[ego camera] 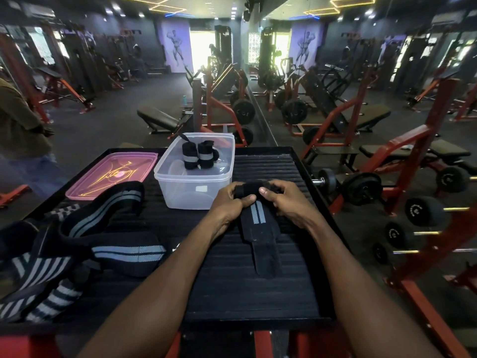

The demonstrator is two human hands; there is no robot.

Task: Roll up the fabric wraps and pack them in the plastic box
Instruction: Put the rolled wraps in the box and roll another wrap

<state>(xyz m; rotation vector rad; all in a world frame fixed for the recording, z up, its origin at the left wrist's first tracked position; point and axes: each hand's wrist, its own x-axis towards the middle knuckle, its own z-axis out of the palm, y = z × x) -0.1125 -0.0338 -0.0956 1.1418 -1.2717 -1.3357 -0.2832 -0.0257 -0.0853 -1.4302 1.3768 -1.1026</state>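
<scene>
A black fabric wrap with two grey stripes (258,228) lies on the black ribbed platform (258,293), its tail pointing toward me. Its far end is partly rolled, and both hands grip that roll: my left hand (229,202) on its left side, my right hand (281,200) on its right, thumbs on top. Just beyond the hands stands the clear plastic box (193,187), holding two rolled black wraps (197,155) upright. Several unrolled black-and-grey striped wraps (77,244) lie in a heap at the left.
A pink lid (111,174) lies left of the box. The platform's raised rim (304,166) runs on the right, with dumbbells (361,187) on a red rack beyond. A person (18,125) stands at far left. Gym benches and machines fill the background.
</scene>
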